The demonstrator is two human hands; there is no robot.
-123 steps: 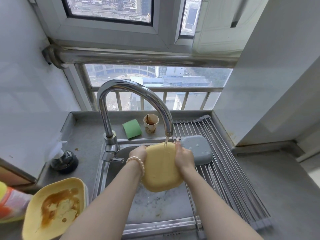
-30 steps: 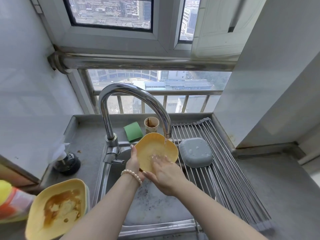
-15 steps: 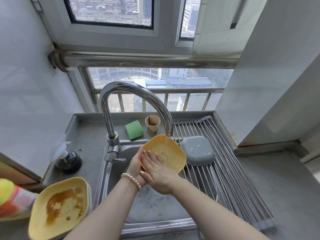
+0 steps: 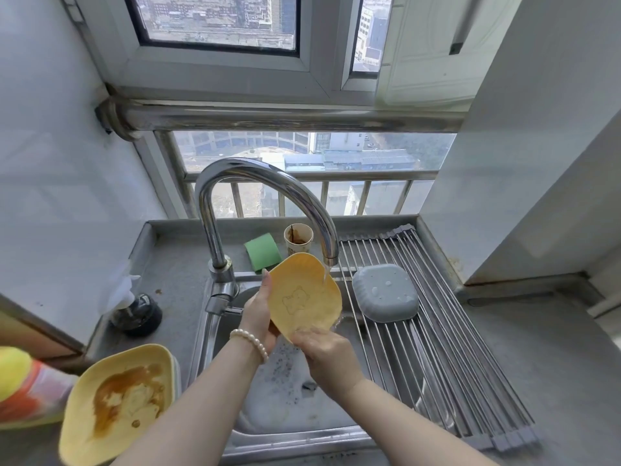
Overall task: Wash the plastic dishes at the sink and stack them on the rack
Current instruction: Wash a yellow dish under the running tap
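The yellow plate (image 4: 304, 294) is held tilted over the sink (image 4: 285, 398), its hollow face turned toward the camera so the faint bear outline at its centre shows, and the stream from the tap (image 4: 268, 183) lands on its upper right part. The left hand (image 4: 260, 311) grips the plate's left edge, fingers running up behind the rim and a fingertip showing at the top left. The right hand (image 4: 324, 353) now holds the plate's lower edge from below, fingers curled under the rim; half a second ago that hand lay flat across the plate's inner face, rubbing it, so it has slid down and off the surface, leaving the whole face uncovered. Four seconds ago the plate's back faced the camera with both hands on its sides, so it has been turned over since then. A pearl bracelet (image 4: 250, 341) sits on the left wrist. On the rack (image 4: 453, 364) to the right of the sink, the grey dish (image 4: 386, 292) lies upside down with water drops on it, where it was before. The dirty yellow plate (image 4: 117, 405), smeared brown, rests on the table (image 4: 174, 274) at the lower left, unmoved. Behind the tap stand a green sponge (image 4: 262, 251) and a stained paper cup (image 4: 298, 237), side by side.
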